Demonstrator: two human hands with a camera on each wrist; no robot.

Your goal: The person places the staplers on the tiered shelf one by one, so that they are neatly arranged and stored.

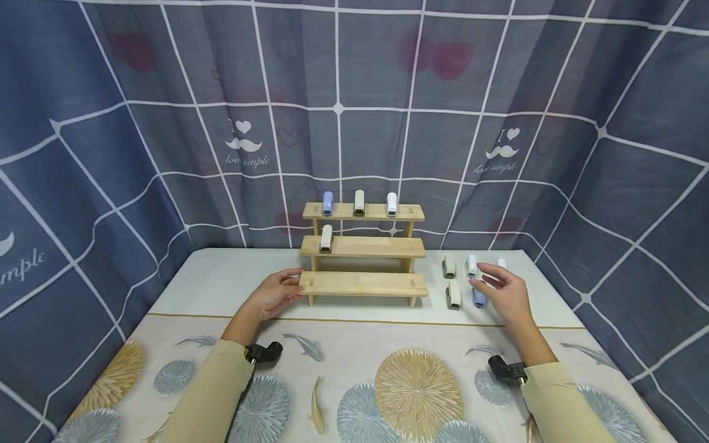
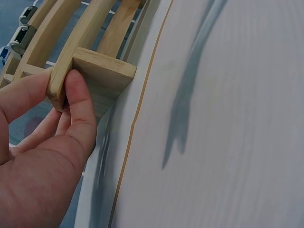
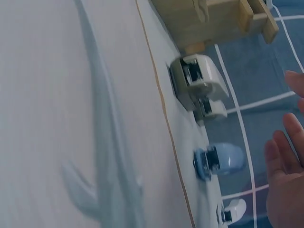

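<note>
My left hand (image 1: 275,294) pinches the left end of the bottom step of a three-tier wooden stand (image 1: 362,283), thumb and fingers on the board's edge. On the top tier stand a blue mini stapler (image 1: 328,203), a cream one (image 1: 359,203) and a white one (image 1: 391,204); another cream stapler (image 1: 326,239) is at the middle tier's left. Over a group of staplers right of the stand hovers my right hand (image 1: 506,296), fingers parted, holding nothing. Closest to its fingertips are a white stapler (image 1: 471,266) and a blue stapler (image 3: 225,159).
Two cream staplers, one behind (image 1: 449,266) and one in front (image 1: 453,295), lie between the stand and my right hand. Another white stapler (image 1: 501,263) is partly hidden behind that hand. A grid-patterned curtain (image 1: 365,141) encloses the table (image 1: 221,271) at the back and sides.
</note>
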